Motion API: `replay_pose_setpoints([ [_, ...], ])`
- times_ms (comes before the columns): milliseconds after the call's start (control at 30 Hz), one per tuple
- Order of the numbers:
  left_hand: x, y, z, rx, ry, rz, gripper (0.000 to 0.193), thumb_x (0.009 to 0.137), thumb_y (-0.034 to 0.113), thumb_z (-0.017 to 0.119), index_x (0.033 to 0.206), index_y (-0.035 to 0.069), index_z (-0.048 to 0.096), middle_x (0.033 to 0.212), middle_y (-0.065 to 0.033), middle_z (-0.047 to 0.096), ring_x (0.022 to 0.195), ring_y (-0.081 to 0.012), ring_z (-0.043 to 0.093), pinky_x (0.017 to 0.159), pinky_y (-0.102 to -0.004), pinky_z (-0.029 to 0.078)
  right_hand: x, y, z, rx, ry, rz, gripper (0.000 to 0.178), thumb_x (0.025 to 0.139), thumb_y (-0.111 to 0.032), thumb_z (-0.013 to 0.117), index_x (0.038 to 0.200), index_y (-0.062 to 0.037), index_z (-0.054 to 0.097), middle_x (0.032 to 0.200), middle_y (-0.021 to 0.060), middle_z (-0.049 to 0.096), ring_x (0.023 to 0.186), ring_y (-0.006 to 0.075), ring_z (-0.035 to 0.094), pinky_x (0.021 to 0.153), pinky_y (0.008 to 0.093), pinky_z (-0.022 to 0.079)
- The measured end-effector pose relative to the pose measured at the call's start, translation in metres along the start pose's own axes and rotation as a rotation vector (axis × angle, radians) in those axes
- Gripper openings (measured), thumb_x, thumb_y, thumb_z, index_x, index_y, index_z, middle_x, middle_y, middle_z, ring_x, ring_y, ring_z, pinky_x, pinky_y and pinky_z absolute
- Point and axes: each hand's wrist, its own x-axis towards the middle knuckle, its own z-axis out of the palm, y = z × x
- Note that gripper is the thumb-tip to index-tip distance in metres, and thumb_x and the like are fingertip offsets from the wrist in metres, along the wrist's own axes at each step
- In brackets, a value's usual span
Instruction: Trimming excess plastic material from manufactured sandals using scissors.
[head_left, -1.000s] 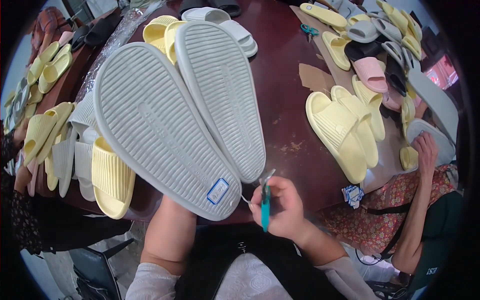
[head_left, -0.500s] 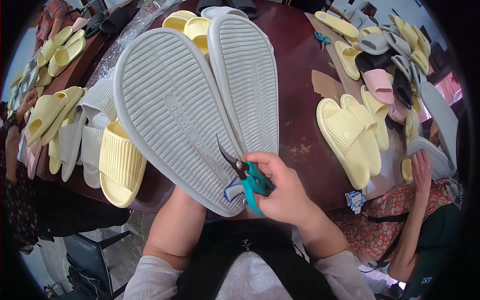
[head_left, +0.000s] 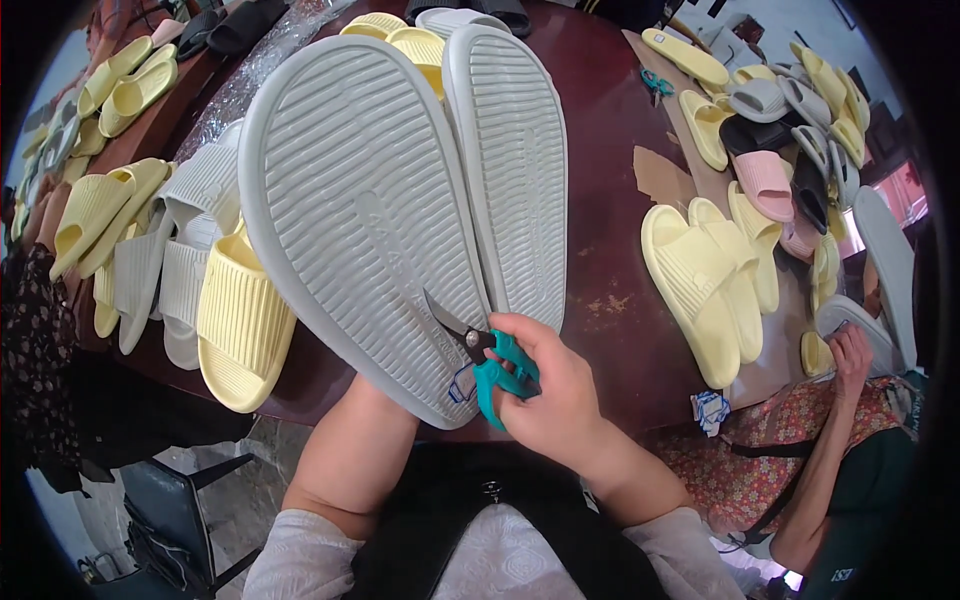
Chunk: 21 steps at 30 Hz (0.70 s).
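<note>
A pair of pale grey slippers (head_left: 400,200) is held up with the ribbed soles facing me, side by side. My left hand is hidden behind them; only its forearm (head_left: 345,450) shows, rising to the heel of the left slipper. My right hand (head_left: 550,395) grips small scissors with teal handles (head_left: 495,365). The dark blades point up-left and lie against the left sole near its heel. A small white-and-blue tag (head_left: 462,385) sits at the heel edge just under the scissors.
A dark brown table (head_left: 610,150) carries many yellow, grey, pink and black slippers (head_left: 720,260) on both sides, plus another teal pair of scissors (head_left: 655,85). A person in a floral garment sits at the right, one hand (head_left: 850,345) raised. A chair (head_left: 170,500) stands lower left.
The slippers have come closer to the camera. My right hand has brought the scissors from below the heel up against the left sole by the tag.
</note>
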Motion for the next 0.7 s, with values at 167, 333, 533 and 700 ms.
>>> replay_pose_setpoints([
  [167, 0.0, 0.003, -0.011, -0.075, -0.093, -0.053, 0.061, 0.091, 0.054, 0.035, 0.134, 0.011, 0.04, 0.129, -0.0123, 0.048, 0.115, -0.0236, 0.051, 0.091, -0.0393, 0.049, 0.0, 0.006, 0.0, 0.004, -0.037, 0.001, 0.048, 0.075, 0.003, 0.067, 0.117, -0.0019, 0.046, 0.098, 0.0108, 0.062, 0.09, 0.013, 0.062, 0.076, 0.0247, 0.049],
  [333, -0.005, 0.002, -0.007, 0.029, 0.072, -0.06, 0.06, 0.092, 0.053, 0.036, 0.134, 0.011, 0.04, 0.129, -0.012, 0.048, 0.114, -0.0236, 0.052, 0.091, -0.0391, 0.049, -0.014, 0.003, -0.004, 0.048, -0.009, -0.097, 0.048, 0.075, 0.002, 0.068, 0.117, -0.0005, 0.044, 0.097, 0.0094, 0.062, 0.087, 0.0112, 0.06, 0.075, 0.0228, 0.048],
  [533, -0.01, -0.016, -0.023, 0.097, 0.149, -0.085, 0.05, 0.093, 0.042, 0.041, 0.131, 0.01, 0.045, 0.128, -0.0109, 0.05, 0.114, -0.0243, 0.051, 0.089, -0.0376, 0.05, -0.054, 0.007, -0.026, 0.288, -0.102, 0.053, 0.048, 0.074, 0.003, 0.069, 0.115, -0.001, 0.045, 0.093, 0.0069, 0.06, 0.08, 0.0094, 0.057, 0.072, 0.0221, 0.046],
  [700, -0.009, -0.089, -0.015, 0.074, 0.094, -0.263, 0.049, 0.092, 0.04, 0.044, 0.13, 0.009, 0.045, 0.127, -0.0106, 0.05, 0.113, -0.0241, 0.052, 0.09, -0.037, 0.049, -0.084, 0.011, -0.099, -0.027, -0.11, 0.244, 0.047, 0.073, 0.002, 0.069, 0.114, -0.0041, 0.048, 0.09, 0.0049, 0.06, 0.078, 0.0101, 0.057, 0.071, 0.0239, 0.047],
])
